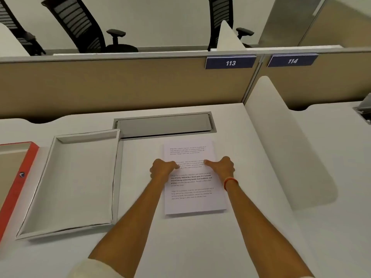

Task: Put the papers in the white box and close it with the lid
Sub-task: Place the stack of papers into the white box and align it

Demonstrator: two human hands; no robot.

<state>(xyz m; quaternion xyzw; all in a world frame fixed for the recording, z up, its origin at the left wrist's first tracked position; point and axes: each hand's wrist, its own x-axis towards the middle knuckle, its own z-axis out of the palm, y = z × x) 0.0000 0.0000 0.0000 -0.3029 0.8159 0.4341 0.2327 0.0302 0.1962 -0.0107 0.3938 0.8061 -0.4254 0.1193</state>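
- Papers: printed stack, lying flat on white desk, right of centre, long side running toward the back edge. Four text blocks visible on the top sheet.
- Left hand: curled over the stack's left edge, about mid-height, thumb tip pressed onto the top sheet. Fingers bent down at the edge; cannot tell whether tucked under the sheets.
- Right hand: same pose mirrored at the right edge, thumb pointing inward on the sheet, fingers folded down over the side. Loose curl, not a fist. Orange band on that wrist.
- Stack looks flat on the desk, no lifted corner visible.
- White box: open, shallow, left of the papers, well apart from them. Nothing inside. Far right corner touching or overlapping the grey cable hatch near the desk's back edge; cannot tell which.
- Red-edged lid: at the desk's left edge, partly cut off by frame, open side up, just beside the box's left wall.
- Tan partition along the back edge, number plates 113 and 114 at its top.
- White side divider standing along the right edge.
- Black office chairs beyond the partition.
- Pale sleeve at bottom edge, on the left arm.
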